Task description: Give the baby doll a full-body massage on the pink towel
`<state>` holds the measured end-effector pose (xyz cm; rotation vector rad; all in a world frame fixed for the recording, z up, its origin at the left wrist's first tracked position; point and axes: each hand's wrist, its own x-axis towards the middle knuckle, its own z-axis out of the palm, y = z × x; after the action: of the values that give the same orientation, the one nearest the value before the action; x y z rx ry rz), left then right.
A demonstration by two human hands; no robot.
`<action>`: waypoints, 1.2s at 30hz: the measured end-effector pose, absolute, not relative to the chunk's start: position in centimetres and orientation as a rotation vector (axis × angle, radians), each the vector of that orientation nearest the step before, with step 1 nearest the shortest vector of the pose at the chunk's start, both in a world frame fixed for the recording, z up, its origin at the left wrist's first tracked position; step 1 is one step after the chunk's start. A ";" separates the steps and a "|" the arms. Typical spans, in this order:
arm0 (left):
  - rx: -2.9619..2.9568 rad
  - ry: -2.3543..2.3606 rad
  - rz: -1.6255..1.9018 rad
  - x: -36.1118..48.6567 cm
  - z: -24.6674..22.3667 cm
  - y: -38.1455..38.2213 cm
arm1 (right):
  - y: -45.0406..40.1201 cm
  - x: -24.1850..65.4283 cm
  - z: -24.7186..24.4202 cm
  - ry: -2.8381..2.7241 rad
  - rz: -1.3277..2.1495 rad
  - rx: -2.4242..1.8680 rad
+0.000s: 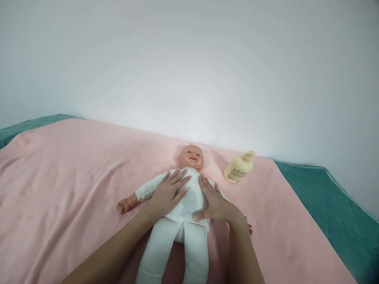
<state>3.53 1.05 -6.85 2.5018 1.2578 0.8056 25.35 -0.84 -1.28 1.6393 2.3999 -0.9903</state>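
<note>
A baby doll in a white long-sleeved top and white trousers lies on its back, head toward the wall. My left hand rests on the side of its chest at the left of the view, fingers stretched out and spread. Across the doll's torso, my right hand lies against the other side, fingers extended and the thumb pointing inward near the top's hem. Both palms face down on the cloth. The doll's arm on the right is mostly hidden behind my right hand and forearm; only its fingers show.
A pale yellow pump bottle with printed text stands right of the doll's head. Under everything spreads a wrinkled pink blanket, with a green cover showing at both sides. A white wall rises behind.
</note>
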 end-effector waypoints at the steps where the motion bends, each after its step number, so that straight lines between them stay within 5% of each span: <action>1: 2.487 1.335 0.827 3.5 -7.0 1.1 | -0.9 25.3 -1.3 2.398 -0.988 1.644; 8: 2.480 1.728 0.863 3.0 -7.5 1.5 | -2.0 24.6 0.0 2.437 -0.991 1.653; 18: 2.562 1.801 0.714 1.9 -7.9 2.1 | -3.9 20.8 1.2 2.739 -1.178 1.105; 26: 2.552 1.815 0.738 2.1 -8.0 2.1 | -1.8 20.4 -1.5 2.671 -0.820 1.565; 36: 2.410 1.622 0.965 2.2 -7.9 2.3 | -1.0 24.6 -1.0 2.382 -0.978 1.724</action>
<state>2.15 2.26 -7.88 2.4100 1.6224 0.9652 24.65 -0.99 -1.05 1.7240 2.3817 -0.9784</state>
